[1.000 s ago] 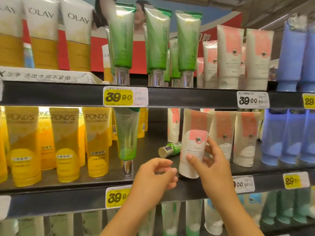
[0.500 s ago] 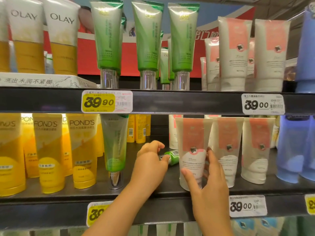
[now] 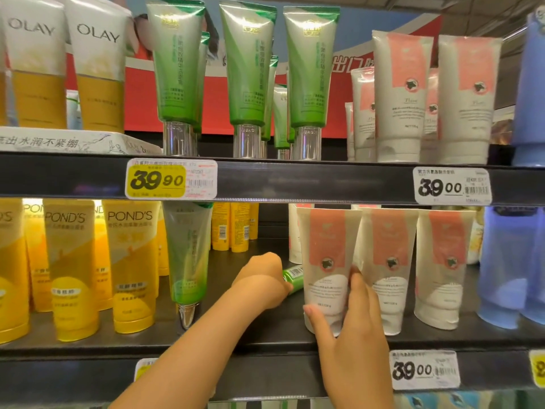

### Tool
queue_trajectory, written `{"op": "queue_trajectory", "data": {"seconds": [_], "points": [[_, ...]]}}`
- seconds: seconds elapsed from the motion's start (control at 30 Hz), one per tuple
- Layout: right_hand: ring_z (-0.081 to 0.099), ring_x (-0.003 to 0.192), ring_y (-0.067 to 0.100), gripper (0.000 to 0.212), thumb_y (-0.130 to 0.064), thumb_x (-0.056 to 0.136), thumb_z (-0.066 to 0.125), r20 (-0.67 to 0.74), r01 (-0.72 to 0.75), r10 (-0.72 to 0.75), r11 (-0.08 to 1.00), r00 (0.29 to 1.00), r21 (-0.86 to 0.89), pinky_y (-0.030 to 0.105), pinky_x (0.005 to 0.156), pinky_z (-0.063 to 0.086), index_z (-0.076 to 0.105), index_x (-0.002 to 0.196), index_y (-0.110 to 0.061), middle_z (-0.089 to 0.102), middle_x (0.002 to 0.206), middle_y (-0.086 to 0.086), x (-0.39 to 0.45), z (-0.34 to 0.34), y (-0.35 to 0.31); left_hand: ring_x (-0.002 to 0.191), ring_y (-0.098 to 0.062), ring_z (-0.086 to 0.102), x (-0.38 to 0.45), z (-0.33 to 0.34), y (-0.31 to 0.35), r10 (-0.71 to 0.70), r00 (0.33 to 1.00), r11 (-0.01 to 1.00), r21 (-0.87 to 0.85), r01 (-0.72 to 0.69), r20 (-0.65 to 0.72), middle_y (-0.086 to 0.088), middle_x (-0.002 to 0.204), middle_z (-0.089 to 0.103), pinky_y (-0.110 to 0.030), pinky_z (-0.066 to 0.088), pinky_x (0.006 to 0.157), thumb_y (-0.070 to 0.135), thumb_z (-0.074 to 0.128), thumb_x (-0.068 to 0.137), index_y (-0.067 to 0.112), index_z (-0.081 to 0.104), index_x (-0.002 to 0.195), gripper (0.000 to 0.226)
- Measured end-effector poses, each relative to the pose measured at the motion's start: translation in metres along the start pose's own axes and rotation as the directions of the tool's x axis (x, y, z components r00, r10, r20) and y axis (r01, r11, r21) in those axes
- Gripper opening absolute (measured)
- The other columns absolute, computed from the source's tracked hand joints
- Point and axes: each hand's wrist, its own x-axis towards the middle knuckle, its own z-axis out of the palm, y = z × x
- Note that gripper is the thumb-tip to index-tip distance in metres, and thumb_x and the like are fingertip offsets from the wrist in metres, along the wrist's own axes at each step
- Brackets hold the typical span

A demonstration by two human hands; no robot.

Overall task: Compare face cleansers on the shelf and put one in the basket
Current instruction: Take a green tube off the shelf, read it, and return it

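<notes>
Hands [image 3: 351, 326] on pink-and-white tube [image 3: 327, 261]

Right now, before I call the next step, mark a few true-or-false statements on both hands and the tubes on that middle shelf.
1. The right hand holds a pink-and-white tube standing on the shelf. True.
2. The left hand is at a green tube lying on its side. True.
3. The tall green tube beside the Pond's tubes lies flat. False: it stands cap down.
4. The price tag above the left hand reads 29.00. False: it reads 39.90.
</notes>
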Motion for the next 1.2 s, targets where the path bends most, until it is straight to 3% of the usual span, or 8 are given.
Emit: {"op": "queue_trajectory", "data": {"seconds": [0.2, 0.33, 0.4, 0.47, 0.57, 0.8, 0.97, 1.2], "points": [[0.032, 0.133, 0.017, 0.080, -0.038, 0.086, 0.060, -0.006, 0.016, -0.017, 0.994, 1.000, -0.109, 0.030, 0.101, 0.037, 0.016, 0.148, -0.014, 0.031, 0.147, 0.001, 0.001, 0.000, -0.002, 0.075, -0.016, 0.063, -0.012, -0.013, -0.004, -0.072, 0.994, 0.997, -0.017, 0.074, 0.080, -0.004, 0.091, 0.064, -0.023, 0.048, 0.057, 0.039, 0.069, 0.080, 0.014, 0.059, 0.099, 0.033], [0.033, 0.133, 0.020, 0.078, -0.037, 0.088, 0.056, -0.018, 0.016, -0.019, 0.991, 1.000, -0.133, 0.031, 0.101, 0.037, 0.015, 0.149, -0.011, 0.034, 0.146, 0.004, 0.001, 0.002, -0.004, 0.080, -0.018, 0.067, -0.021, -0.019, -0.015, -0.077, 0.990, 0.980, -0.176, 0.098, 0.120, -0.006, 0.093, 0.066, -0.027, 0.057, 0.068, 0.039, 0.071, 0.078, 0.010, 0.062, 0.105, 0.040], [0.032, 0.134, 0.021, 0.078, -0.037, 0.088, 0.056, -0.018, 0.007, -0.010, 0.990, 1.000, -0.142, 0.032, 0.102, 0.037, 0.015, 0.149, -0.010, 0.034, 0.147, 0.006, 0.001, 0.003, -0.004, 0.080, -0.019, 0.065, -0.027, -0.021, -0.020, -0.102, 0.984, 0.931, -0.336, 0.145, 0.144, -0.008, 0.094, 0.064, -0.026, 0.059, 0.060, 0.034, 0.071, 0.080, 0.009, 0.061, 0.107, 0.038], [0.034, 0.134, 0.024, 0.077, -0.035, 0.088, 0.058, -0.026, 0.004, -0.008, 0.990, 1.000, -0.140, 0.034, 0.101, 0.038, 0.018, 0.148, -0.008, 0.036, 0.146, 0.008, 0.001, 0.004, -0.004, 0.080, -0.022, 0.063, -0.036, -0.022, -0.024, -0.120, 0.975, 0.813, -0.546, 0.204, 0.185, -0.011, 0.094, 0.058, -0.024, 0.057, 0.051, 0.025, 0.070, 0.082, 0.006, 0.058, 0.107, 0.034], [0.034, 0.134, 0.025, 0.077, -0.034, 0.087, 0.060, -0.025, 0.004, -0.007, 0.991, 1.000, -0.135, 0.035, 0.103, 0.037, 0.020, 0.147, -0.007, 0.037, 0.146, 0.009, 0.000, 0.003, -0.004, 0.071, -0.024, 0.065, -0.054, -0.020, -0.030, -0.062, 0.963, 0.459, -0.849, 0.261, 0.263, -0.016, 0.078, 0.052, -0.031, 0.060, 0.058, 0.015, 0.064, 0.087, -0.004, 0.056, 0.099, 0.023], [0.035, 0.134, 0.028, 0.071, -0.025, 0.088, 0.062, -0.043, -0.002, -0.004, 0.990, 0.999, -0.140, 0.038, 0.103, 0.037, 0.026, 0.145, -0.004, 0.037, 0.145, 0.013, -0.001, 0.003, -0.005, 0.061, -0.023, 0.071, -0.088, -0.010, -0.040, -0.030, 0.973, 0.025, -0.973, 0.231, 0.230, -0.023, 0.089, 0.060, -0.029, 0.057, 0.049, 0.009, 0.061, 0.088, -0.007, 0.058, 0.086, 0.016], [0.038, 0.131, 0.031, 0.067, -0.024, 0.089, 0.060, -0.063, -0.018, 0.009, 0.988, 0.998, -0.154, 0.041, 0.100, 0.039, 0.029, 0.143, -0.003, 0.039, 0.143, 0.015, -0.001, 0.005, -0.007, 0.057, -0.026, 0.071, -0.107, -0.001, -0.047, -0.057, 0.974, -0.135, -0.969, 0.208, 0.217, -0.020, 0.062, 0.058, -0.031, 0.056, 0.046, 0.008, 0.061, 0.087, -0.010, 0.059, 0.075, 0.022], [0.037, 0.132, 0.033, 0.067, -0.024, 0.090, 0.059, -0.060, -0.028, 0.018, 0.986, 0.998, -0.163, 0.041, 0.100, 0.038, 0.026, 0.144, -0.002, 0.037, 0.144, 0.016, -0.001, 0.005, -0.009, 0.067, -0.030, 0.072, -0.126, -0.001, -0.059, 0.033, 0.973, -0.208, -0.951, 0.228, 0.226, -0.024, 0.072, 0.070, -0.032, 0.056, 0.049, 0.011, 0.067, 0.076, -0.009, 0.062, 0.089, 0.024]]}}
